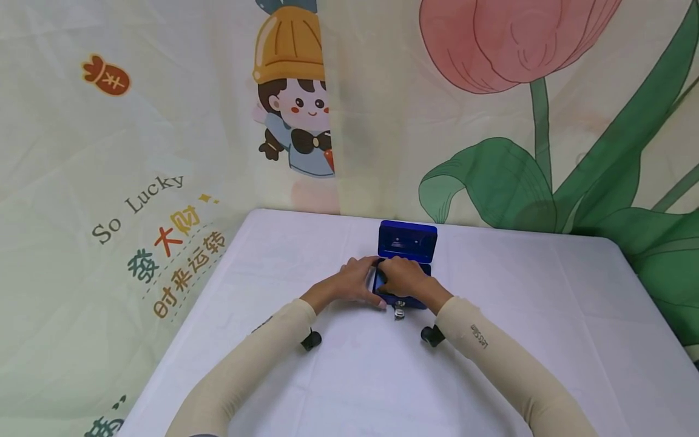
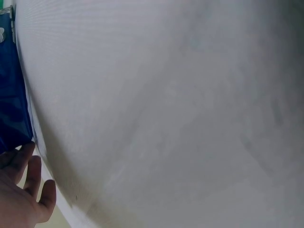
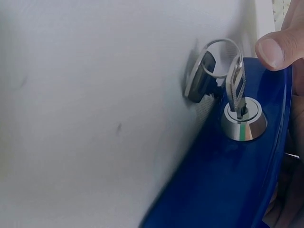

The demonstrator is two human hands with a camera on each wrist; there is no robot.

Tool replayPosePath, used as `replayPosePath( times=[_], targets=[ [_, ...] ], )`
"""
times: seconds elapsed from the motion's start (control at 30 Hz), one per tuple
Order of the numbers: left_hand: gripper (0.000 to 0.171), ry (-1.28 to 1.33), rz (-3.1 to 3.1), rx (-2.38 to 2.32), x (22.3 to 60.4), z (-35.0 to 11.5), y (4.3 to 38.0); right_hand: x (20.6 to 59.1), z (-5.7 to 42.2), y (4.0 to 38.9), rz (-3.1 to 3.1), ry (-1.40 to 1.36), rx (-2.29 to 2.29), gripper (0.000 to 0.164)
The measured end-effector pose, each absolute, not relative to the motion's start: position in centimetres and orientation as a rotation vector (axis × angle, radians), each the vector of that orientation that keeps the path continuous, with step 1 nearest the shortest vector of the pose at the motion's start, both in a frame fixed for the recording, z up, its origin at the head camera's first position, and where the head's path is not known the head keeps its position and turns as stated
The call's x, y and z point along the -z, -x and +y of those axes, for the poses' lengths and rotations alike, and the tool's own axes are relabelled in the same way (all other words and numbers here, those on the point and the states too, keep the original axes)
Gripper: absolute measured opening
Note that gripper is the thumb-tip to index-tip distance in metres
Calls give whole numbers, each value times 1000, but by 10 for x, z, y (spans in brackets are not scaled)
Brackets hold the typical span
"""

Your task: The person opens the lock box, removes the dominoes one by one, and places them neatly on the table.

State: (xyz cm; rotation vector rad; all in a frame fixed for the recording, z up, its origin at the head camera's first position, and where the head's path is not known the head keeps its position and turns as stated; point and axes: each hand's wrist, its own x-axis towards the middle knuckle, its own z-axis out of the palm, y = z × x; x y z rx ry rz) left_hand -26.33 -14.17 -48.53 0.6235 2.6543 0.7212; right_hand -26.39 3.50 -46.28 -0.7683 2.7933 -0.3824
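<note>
A small blue metal cash box (image 1: pixel 416 302) sits on the table with its lid (image 1: pixel 407 241) raised at the back. My left hand (image 1: pixel 356 280) spans the box's left side, thumb at the front corner and fingers toward the back corner. In the right wrist view a thumb (image 3: pixel 273 52) rests on the box's corner. My right hand (image 1: pixel 405 277) reaches down into the box over its left part, fingers bent; a dark thing shows beside them, but their grip is hidden. A key (image 3: pixel 236 88) stands in the round front lock (image 3: pixel 244 126).
From the key hangs a ring (image 3: pixel 223 42) with a second, dark-headed key (image 3: pixel 202 78). White cloth covers the table (image 1: pixel 349 376). Behind it hangs a printed curtain (image 1: pixel 377 121). Black wrist cameras (image 1: pixel 311 340) sit under both forearms.
</note>
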Motion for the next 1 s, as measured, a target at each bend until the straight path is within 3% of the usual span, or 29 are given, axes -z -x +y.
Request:
replayPosePath(
  times=[1.0],
  targets=[
    [118,-636,2657,-733,485,-139,264,463,40,265,2817,800,351,50]
  ],
)
